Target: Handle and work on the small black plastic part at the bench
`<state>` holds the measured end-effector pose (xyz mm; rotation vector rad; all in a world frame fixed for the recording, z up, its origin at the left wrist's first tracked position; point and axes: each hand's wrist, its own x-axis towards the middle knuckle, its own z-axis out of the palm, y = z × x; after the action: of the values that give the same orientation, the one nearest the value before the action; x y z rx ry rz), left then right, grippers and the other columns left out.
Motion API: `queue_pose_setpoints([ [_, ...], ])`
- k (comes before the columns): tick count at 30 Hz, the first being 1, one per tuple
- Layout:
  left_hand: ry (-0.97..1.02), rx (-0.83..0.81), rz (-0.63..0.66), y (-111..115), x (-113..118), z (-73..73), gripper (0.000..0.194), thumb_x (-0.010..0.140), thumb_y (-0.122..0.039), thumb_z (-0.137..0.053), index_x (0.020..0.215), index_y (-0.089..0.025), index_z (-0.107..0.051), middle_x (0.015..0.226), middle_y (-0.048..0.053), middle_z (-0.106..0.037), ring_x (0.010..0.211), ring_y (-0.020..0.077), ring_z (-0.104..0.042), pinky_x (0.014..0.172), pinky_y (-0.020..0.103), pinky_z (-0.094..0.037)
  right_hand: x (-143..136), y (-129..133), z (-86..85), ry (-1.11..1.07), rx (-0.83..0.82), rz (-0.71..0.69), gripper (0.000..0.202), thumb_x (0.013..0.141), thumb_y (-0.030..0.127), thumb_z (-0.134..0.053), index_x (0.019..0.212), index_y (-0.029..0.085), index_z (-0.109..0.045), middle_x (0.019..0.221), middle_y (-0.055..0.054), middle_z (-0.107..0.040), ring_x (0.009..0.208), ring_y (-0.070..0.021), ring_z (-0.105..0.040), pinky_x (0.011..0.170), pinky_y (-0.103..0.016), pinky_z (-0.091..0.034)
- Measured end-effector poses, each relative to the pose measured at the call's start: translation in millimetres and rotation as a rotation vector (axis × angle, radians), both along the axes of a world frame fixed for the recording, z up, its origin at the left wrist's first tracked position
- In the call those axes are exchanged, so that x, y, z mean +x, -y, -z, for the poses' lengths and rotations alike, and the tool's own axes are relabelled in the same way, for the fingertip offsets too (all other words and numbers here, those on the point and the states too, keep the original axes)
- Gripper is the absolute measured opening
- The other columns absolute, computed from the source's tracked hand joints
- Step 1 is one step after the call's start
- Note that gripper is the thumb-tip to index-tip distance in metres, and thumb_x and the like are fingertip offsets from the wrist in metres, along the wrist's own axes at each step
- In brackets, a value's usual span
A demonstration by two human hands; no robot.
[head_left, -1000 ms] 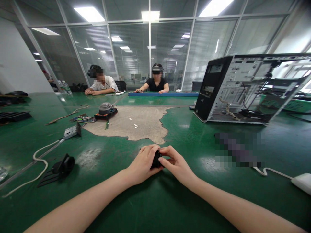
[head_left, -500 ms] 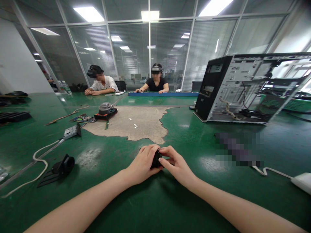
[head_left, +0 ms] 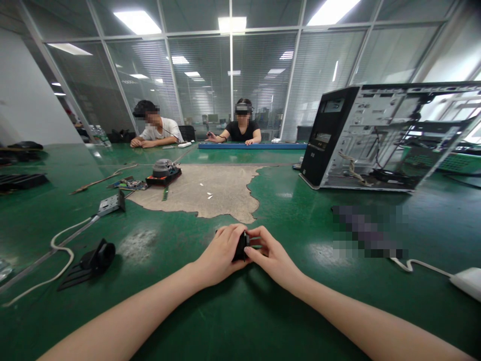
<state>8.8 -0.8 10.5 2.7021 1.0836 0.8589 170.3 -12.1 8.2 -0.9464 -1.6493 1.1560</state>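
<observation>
In the head view a small black part (head_left: pixel 240 248) sits low over the green table, mostly covered by fingers, so its kind cannot be made out. My left hand (head_left: pixel 222 250) is closed around it from the left and above. From the other side, my right hand (head_left: pixel 268 253) grips its right edge between the thumb and curled fingers. Off to the left lies a black plastic piece with a round end and flat prongs (head_left: pixel 98 256). Near that rests a small metal bracket (head_left: pixel 110 201) beside a white cable (head_left: pixel 62 245).
At the right stands an opened computer case (head_left: pixel 338 140), with a blurred purple object (head_left: pixel 364 228) in front of it. A dark device with a grey dome (head_left: pixel 163 169) sits on the bare tan patch (head_left: pixel 221 188). Two people (head_left: pixel 160 130) sit across the table behind a blue bar (head_left: pixel 251 146).
My right hand's fingers have shifted slightly at the black part's edge; the left hand stays put. Across the table, the person in black has raised a hand holding a small dark object.
</observation>
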Motion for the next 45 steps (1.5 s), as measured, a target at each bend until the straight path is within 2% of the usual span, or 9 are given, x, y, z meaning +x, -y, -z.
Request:
queue_pose_setpoints([
  [5, -0.006, -0.005, -0.003, -0.2, 0.0, 0.2, 0.055, 0.073, -0.028, -0.061, 0.117, -0.019, -0.030, 0.113, 0.010, -0.046, 0.105, 0.0248, -0.043, 0.089, 0.042, -0.036, 1.1, -2.3, 4.7, -0.033, 0.055, 0.023, 0.010, 0.078, 0.022, -0.051, 0.088, 0.021, -0.050, 0.089, -0.001, -0.051, 0.092, -0.0171, -0.054, 0.063, -0.025, -0.051],
  [10, -0.018, -0.018, 0.003, -0.9, 0.7, 0.1, 0.052, 0.074, -0.028, -0.060, 0.115, -0.018, -0.031, 0.112, 0.010, -0.047, 0.104, 0.0243, -0.044, 0.089, 0.041, -0.035, 0.2, -2.7, 1.8, -0.031, -0.031, 0.032, 0.020, 0.077, 0.023, -0.053, 0.095, 0.020, -0.047, 0.097, -0.004, -0.053, 0.089, -0.0165, -0.055, 0.067, -0.029, -0.050],
  [13, -0.005, -0.013, 0.007, -0.3, 0.3, -0.4, 0.054, 0.073, -0.028, -0.061, 0.116, -0.019, -0.029, 0.113, 0.010, -0.046, 0.105, 0.0250, -0.044, 0.089, 0.043, -0.036, -0.1, -1.6, -0.6, -0.007, -0.059, 0.011, 0.020, 0.077, 0.023, -0.051, 0.096, 0.020, -0.048, 0.094, -0.003, -0.055, 0.082, -0.0147, -0.056, 0.068, -0.029, -0.050],
  [17, -0.006, -0.007, 0.006, 0.5, -0.5, -0.6, 0.057, 0.072, -0.025, -0.062, 0.118, -0.020, -0.028, 0.114, 0.010, -0.046, 0.105, 0.0255, -0.044, 0.089, 0.043, -0.035, 0.8, -1.1, 0.6, -0.012, -0.010, -0.005, 0.016, 0.076, 0.020, -0.053, 0.091, 0.021, -0.049, 0.091, -0.002, -0.053, 0.086, -0.0153, -0.055, 0.064, -0.026, -0.051],
  [23, 0.007, 0.008, 0.009, -0.3, -0.9, 0.4, 0.056, 0.073, -0.027, -0.061, 0.118, -0.020, -0.028, 0.114, 0.010, -0.046, 0.106, 0.0258, -0.043, 0.089, 0.044, -0.036, 1.1, -3.2, 6.1, -0.034, 0.076, 0.047, 0.009, 0.077, 0.022, -0.052, 0.086, 0.022, -0.051, 0.090, -0.001, -0.051, 0.090, -0.0165, -0.054, 0.065, -0.025, -0.051],
  [31, -0.016, -0.015, 0.003, -0.6, 0.3, -0.8, 0.052, 0.074, -0.028, -0.060, 0.115, -0.018, -0.031, 0.111, 0.010, -0.047, 0.104, 0.0249, -0.044, 0.089, 0.042, -0.036, -0.7, -2.0, 1.1, -0.050, -0.043, 0.018, 0.019, 0.076, 0.022, -0.052, 0.095, 0.021, -0.046, 0.096, -0.003, -0.052, 0.085, -0.0148, -0.056, 0.065, -0.027, -0.051],
  [39, -0.002, -0.006, 0.011, -0.8, -1.1, 0.5, 0.056, 0.071, -0.023, -0.060, 0.118, -0.020, -0.028, 0.114, 0.010, -0.046, 0.106, 0.0258, -0.043, 0.089, 0.045, -0.035, 0.8, 0.9, -1.2, -0.064, -0.024, -0.022, 0.018, 0.073, 0.020, -0.057, 0.088, 0.022, -0.047, 0.094, -0.001, -0.052, 0.092, -0.0167, -0.055, 0.067, -0.026, -0.050],
  [45, -0.015, -0.010, 0.005, -1.0, -0.1, 0.3, 0.054, 0.073, -0.026, -0.060, 0.117, -0.019, -0.029, 0.113, 0.011, -0.046, 0.106, 0.0257, -0.043, 0.090, 0.043, -0.035, 0.2, -1.3, 2.1, -0.090, -0.044, -0.036, 0.015, 0.076, 0.023, -0.055, 0.087, 0.022, -0.046, 0.088, 0.000, -0.052, 0.083, -0.0137, -0.055, 0.064, -0.024, -0.050],
])
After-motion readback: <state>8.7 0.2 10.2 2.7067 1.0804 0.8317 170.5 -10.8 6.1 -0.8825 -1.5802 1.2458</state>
